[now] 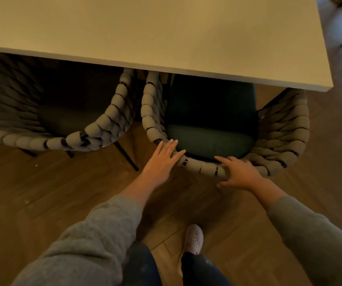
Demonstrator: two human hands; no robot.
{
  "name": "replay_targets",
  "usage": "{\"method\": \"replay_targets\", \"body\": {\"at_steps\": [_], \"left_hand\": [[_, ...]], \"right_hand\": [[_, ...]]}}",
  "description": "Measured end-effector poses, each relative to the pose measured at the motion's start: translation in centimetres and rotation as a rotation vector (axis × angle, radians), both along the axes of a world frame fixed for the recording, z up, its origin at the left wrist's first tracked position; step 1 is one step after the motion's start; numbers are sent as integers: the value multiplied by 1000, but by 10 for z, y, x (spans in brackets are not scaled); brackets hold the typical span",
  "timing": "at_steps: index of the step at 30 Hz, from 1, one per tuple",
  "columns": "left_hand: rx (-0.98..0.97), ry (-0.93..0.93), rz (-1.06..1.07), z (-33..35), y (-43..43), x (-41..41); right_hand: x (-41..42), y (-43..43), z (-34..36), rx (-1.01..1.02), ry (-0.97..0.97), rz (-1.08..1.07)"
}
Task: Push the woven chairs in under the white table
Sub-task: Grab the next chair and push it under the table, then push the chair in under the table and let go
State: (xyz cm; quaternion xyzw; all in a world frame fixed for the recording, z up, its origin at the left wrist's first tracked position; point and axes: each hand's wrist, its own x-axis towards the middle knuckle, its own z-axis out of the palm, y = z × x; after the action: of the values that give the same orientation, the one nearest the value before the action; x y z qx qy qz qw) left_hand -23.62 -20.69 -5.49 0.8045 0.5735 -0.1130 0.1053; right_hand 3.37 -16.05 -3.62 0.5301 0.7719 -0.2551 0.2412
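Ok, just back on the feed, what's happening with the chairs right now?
A person has both hands on the curved back rim of the right woven chair: the left hand lies flat with straight fingers, and the right hand is spread over the rim. Its green seat sits partly under the white table. The left woven chair beside it is also partly under, untouched.

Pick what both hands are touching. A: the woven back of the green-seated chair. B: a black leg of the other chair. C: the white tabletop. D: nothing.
A: the left hand and right hand both rest on the woven back of the green-seated chair.
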Motion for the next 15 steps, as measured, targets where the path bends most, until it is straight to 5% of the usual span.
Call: {"method": "replay_targets", "body": {"at_steps": [6, 15], "left_hand": [[-32, -29, 228, 7, -53, -132], [-61, 69, 417, 33, -83, -368]], "right_hand": [[-147, -31, 14, 174, 264, -20], [-372, -42, 16, 258, 279, -4]]}}
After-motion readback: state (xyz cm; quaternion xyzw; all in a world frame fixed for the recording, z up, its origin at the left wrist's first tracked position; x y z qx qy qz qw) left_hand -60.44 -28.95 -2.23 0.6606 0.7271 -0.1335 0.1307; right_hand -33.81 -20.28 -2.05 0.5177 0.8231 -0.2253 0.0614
